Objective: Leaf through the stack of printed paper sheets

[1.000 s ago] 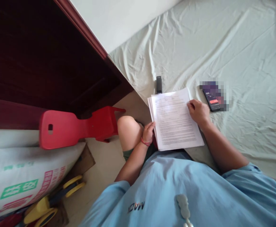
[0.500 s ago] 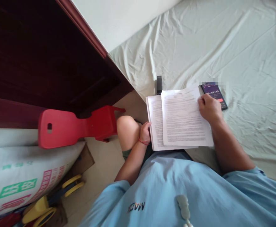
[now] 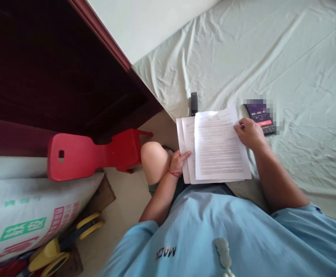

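My left hand [image 3: 178,161] grips the left edge of a stack of printed paper sheets [image 3: 188,169], its thumb lying on top and the other fingers hidden underneath. Over that stack lies an upper printed sheet [image 3: 218,150], shifted to the right so that the left margins of the sheets below show in steps. At its right edge, my right hand [image 3: 250,132] is closed with the fingers curled against the paper. The sheets rest at my lap and the bed's edge.
A phone [image 3: 261,117] showing a running timer lies just beyond my right hand. Behind the papers is a small black device [image 3: 194,103] on the pale bedsheet [image 3: 300,77]. To the left stand a red plastic chair [image 3: 78,157], a white printed sack [image 3: 49,207] and a dark wooden panel [image 3: 55,77].
The upper sheet and my right hand have moved a little to the left. My left thumb now reaches further over the stack, and another sheet's left margin shows beneath it.
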A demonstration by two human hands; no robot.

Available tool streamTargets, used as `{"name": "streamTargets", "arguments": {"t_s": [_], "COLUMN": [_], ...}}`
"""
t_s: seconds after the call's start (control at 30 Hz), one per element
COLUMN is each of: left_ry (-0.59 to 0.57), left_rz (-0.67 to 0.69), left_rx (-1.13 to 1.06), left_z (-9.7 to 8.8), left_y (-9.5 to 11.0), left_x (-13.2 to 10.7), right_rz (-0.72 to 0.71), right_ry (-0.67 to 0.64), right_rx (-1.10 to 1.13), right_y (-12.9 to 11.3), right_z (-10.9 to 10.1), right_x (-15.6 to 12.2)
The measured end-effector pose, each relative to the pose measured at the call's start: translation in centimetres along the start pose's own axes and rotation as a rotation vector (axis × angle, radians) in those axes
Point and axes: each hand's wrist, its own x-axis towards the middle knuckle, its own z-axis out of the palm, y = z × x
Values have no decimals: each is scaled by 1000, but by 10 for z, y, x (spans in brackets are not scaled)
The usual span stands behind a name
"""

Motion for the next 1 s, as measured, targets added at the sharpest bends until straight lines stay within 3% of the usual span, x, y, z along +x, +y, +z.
{"name": "streamTargets", "arguments": {"t_s": [0.3,0.5,0.63,0.83,1.0], "left_ry": [-7,114,127,-29,29], "left_rz": [17,283,361,257,146], "left_rx": [16,52,188,157,187], "left_z": [-4,-10,-19,-21,-17], "left_y": [-2,-4,-8,-11,-6], "left_x": [2,9,13,13,8], "right_rz": [32,-34,-25,-38,-48], "right_ry": [-49,-61,-74,-123,-130], "right_rx": [151,278,357,406,444], "right_y": [1,2,1,-2,0], "right_z": [3,0,1,6,14], "right_x": [0,-3,-5,-5,-4]}}
